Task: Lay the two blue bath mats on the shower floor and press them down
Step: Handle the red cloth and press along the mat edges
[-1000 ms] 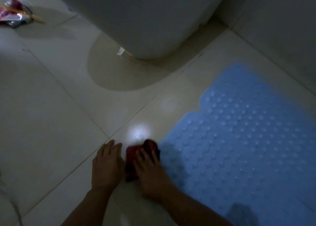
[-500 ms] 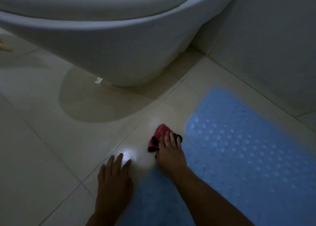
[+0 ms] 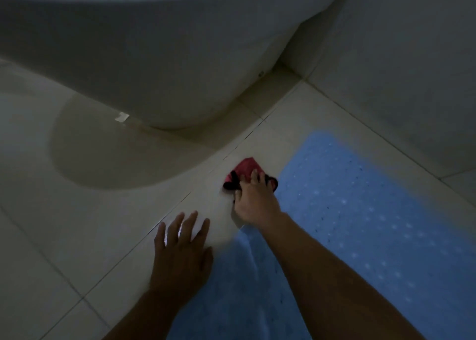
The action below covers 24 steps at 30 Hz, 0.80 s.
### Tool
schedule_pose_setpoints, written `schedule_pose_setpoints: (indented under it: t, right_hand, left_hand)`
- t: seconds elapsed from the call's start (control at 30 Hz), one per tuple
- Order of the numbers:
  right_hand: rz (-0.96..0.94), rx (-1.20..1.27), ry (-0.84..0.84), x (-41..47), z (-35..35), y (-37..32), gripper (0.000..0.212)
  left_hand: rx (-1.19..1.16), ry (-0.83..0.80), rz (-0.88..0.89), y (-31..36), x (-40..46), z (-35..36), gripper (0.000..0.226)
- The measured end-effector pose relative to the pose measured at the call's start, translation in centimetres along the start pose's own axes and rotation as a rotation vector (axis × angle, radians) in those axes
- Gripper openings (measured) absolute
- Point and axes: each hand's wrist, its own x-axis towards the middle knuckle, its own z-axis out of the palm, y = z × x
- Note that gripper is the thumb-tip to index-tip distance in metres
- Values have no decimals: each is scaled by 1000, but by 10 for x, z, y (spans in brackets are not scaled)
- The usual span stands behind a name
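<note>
The left hand (image 3: 180, 252) lies flat on the tiled floor (image 3: 77, 236), palm down, fingers straight and spread, holding nothing. Its thumb edge sits just beside the near corner of the mat, and whether the two touch is unclear.

The right hand (image 3: 255, 200) reaches further forward and rests on a red-and-black cloth (image 3: 246, 172), its fingers laid over the cloth and bent only slightly at the tips. Whether they merely press the cloth to the floor or pinch it cannot be told, because the fingertips are blurred. The cloth lies crumpled on bare tile, just beside the mat's left edge.

A blue mat (image 3: 360, 211) lies flat on the floor to the right of the hands. Its long axis runs from the far corner near the wall (image 3: 412, 56) down toward the lower right, and its surface is dotted with small pale bumps. A second patch of blue (image 3: 231, 288) shows under and between the forearms, with a faint ridge running along it. Whether that is the other mat overlapping the first or a part of the same one cannot be told in the dim light.

The right forearm covers part of the blue, and both blue areas are cut off by the lower and right frame edges. A white toilet (image 3: 180, 56) fills the top, its base standing on the floor beyond the cloth.
</note>
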Motion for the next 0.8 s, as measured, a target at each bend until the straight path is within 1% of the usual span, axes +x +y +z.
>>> schedule_pose_setpoints:
  t: [0.03, 0.1, 0.2, 0.27, 0.33, 0.37, 0.47, 0.57, 0.6, 0.63, 0.7, 0.8]
  right_hand:
    - [-19, -32, -1, -16, 12, -3, 54]
    - [-60, -116, 15, -51, 38, -10, 59]
    - [-77, -155, -87, -73, 63, -4, 60]
    - [-64, -162, -40, -65, 56, 1, 62]
    - [-77, -104, 49, -48, 37, 5, 64]
    - [-93, -82, 43, -38, 26, 5, 66]
    - [-16, -14, 1, -5, 2, 7, 73]
    - [64, 40, -53, 35, -21, 16, 73]
    - [81, 44, -79, 47, -28, 22, 72]
    - [88, 51, -106, 57, -37, 28, 72]
    - [76, 79, -128, 74, -53, 43, 71]
    - [50, 83, -118, 93, -68, 66, 66]
  left_hand:
    - [2, -5, 2, 0, 0, -1, 63]
    - [28, -4, 17, 0, -3, 3, 74]
    - [75, 37, 40, 4, -5, 13, 93]
    - [110, 58, 31, 9, -1, 16, 101]
    - [119, 84, 27, 10, 4, 19, 105]
    - [116, 102, 32, 9, 6, 19, 106]
    - [89, 122, 44, 7, 4, 23, 103]
    - [48, 180, 26, 12, 11, 18, 83]
    - [39, 190, 49, 16, 18, 17, 78]
    - [28, 172, 92, 23, 27, 15, 75]
    - [20, 71, 183, 42, 53, 13, 75]
    - [12, -41, 220, 82, 106, 9, 79]
